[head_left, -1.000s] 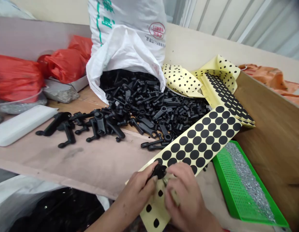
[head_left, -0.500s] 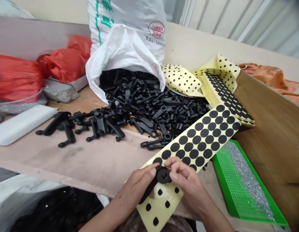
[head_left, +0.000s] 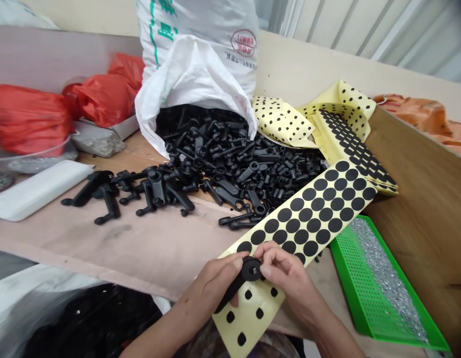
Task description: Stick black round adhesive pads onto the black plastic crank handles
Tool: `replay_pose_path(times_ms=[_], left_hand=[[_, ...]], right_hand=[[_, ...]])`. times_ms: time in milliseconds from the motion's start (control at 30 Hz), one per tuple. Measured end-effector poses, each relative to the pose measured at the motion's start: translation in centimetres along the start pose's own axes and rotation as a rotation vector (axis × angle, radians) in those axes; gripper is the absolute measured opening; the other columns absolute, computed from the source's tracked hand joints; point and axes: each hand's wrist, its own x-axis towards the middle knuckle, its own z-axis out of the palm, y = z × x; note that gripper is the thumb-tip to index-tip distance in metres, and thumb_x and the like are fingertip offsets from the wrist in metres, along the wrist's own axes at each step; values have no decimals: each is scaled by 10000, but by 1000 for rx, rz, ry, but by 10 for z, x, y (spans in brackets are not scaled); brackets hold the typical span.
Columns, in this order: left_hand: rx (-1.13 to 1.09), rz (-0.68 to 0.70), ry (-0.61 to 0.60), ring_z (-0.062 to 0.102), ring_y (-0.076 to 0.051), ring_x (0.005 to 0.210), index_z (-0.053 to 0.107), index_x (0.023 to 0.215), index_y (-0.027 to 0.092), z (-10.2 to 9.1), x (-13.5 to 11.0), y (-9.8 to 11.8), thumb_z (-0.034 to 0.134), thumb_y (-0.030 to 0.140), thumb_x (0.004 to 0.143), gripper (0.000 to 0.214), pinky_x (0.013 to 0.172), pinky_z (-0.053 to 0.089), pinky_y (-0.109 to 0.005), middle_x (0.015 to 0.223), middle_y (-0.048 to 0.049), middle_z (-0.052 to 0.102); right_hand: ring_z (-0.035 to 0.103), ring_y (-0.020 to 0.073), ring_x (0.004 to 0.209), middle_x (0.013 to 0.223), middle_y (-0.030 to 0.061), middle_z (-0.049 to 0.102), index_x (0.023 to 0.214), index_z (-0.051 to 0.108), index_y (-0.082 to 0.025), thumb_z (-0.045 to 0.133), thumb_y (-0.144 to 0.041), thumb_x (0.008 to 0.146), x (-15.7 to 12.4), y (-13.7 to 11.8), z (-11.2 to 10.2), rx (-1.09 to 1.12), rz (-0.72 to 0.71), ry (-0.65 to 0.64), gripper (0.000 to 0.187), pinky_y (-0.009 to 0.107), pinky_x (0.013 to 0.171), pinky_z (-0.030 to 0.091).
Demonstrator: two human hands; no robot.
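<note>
My left hand (head_left: 218,279) is closed around a black crank handle (head_left: 235,284), its round end tilted up towards me. A small bright metal piece (head_left: 253,270) shows in the hole of that round end. The thumb and curled fingers of my right hand (head_left: 284,266) are closed at the rim of the same round end; whether they also pinch something small is hidden. Beneath both hands runs a yellow sheet of round black stickers (head_left: 311,208). Its near end bears small black dots, while large discs cover the far part.
Black handles (head_left: 230,164) spill from a white woven sack (head_left: 200,64); several lie loose at left. A green tray (head_left: 364,303) of small metal parts stands at right. More yellow sticker sheets (head_left: 286,122), red bags (head_left: 29,119) and a white block (head_left: 40,189) lie around.
A bright metal piece now shows in the handle's hole, which looked dark before. Both hands keep nearly the same grip, and the whole view has shifted slightly.
</note>
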Motion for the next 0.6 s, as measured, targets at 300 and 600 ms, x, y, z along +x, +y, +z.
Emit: replay_pose_path(times_ms=[300, 600], left_hand=[[8, 16, -1, 514, -146, 617, 637, 1068, 176, -2, 1, -1, 398, 477, 899, 419, 617, 419, -233, 578, 36, 545], [-46, 23, -58, 458, -103, 572, 613, 1114, 177, 2, 6, -9, 506, 448, 853, 391, 524, 376, -194, 624, 49, 500]], right_hand=[[504, 189, 847, 925, 49, 522, 638, 532, -191, 664, -378, 737, 3, -3, 2, -57, 4, 3, 249, 295, 726, 423], [521, 181, 846, 914, 48, 541, 660, 555, -192, 654, -357, 764, 3, 1, 1, -83, -26, 12, 219, 287, 733, 444]])
